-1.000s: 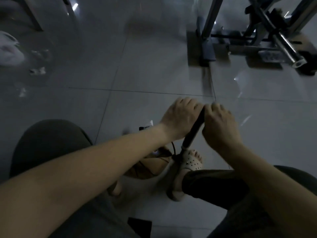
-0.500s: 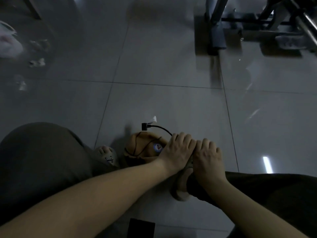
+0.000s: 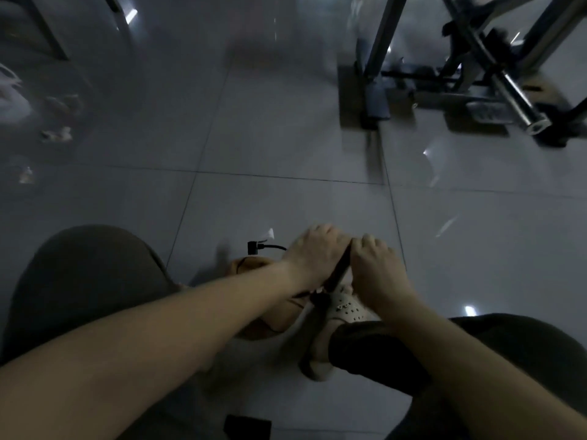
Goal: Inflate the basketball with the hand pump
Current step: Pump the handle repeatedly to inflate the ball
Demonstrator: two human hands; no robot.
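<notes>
Both hands are clamped on the top of the pump. The left hand (image 3: 314, 252) has its fingers curled over one side of the handle. The right hand (image 3: 378, 268) is wrapped over the other side, knuckles nearly touching. The handle itself is hidden under them.

The slim black hand pump (image 3: 339, 272) stands on the glossy grey tiled floor (image 3: 286, 122) with its long axis leaning. Its top tips away from the person and slightly right, and its foot sits just beside a white perforated clog (image 3: 346, 308).

The orange-brown basketball (image 3: 274, 322) lies on the floor between the person's dark-trousered knees, left of the pump and partly under the left forearm. It looks soft and sagging.

A thin black hose (image 3: 273, 247) curves out from behind the left hand to a black connector beyond the ball's far edge, but it's too dim to tell whether that is plugged in.

Far left sits a blurred white plastic bag (image 3: 12, 93), contents unreadable. Top right is a steel exercise frame (image 3: 378, 42).
</notes>
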